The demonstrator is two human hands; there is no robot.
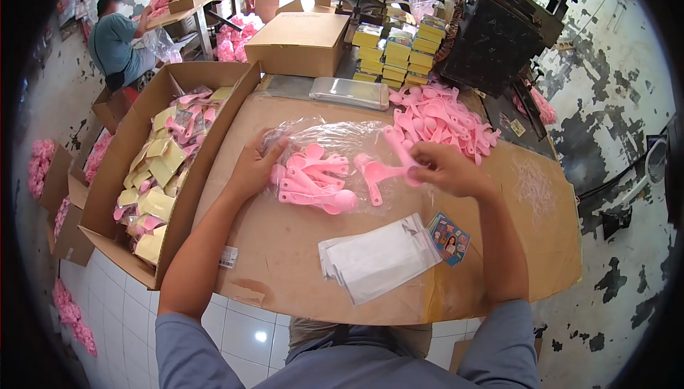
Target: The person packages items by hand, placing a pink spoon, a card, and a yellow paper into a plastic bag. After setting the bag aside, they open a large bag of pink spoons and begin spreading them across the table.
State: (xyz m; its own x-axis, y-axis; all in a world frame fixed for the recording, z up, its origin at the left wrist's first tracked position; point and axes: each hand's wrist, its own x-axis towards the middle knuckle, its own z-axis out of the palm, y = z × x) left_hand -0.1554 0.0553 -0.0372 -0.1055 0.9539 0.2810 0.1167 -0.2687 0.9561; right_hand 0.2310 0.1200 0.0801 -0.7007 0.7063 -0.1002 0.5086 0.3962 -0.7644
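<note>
A clear plastic bag (342, 132) lies on the cardboard-covered table with several pink plastic spoons (317, 179) in it. My left hand (251, 168) grips the bag by its left edge, fingers partly hidden behind the film. At the bag's right side, my right hand (449, 168) is closed on pink spoons (400, 148), which point in different directions. Just beyond that hand rises a heap of loose pink spoons (438, 122). Nearer my body are a stack of flat clear-and-white plastic sleeves (381, 257) and a small pile of printed cards (450, 239).
Left of the table stands a long open carton (171, 253) of packed spoons and yellowish cards. Behind are a closed carton (298, 36), a clear plastic case (349, 92), stacked yellow card bundles (395, 50) and a dark machine (491, 40). A person (114, 43) works at the back left.
</note>
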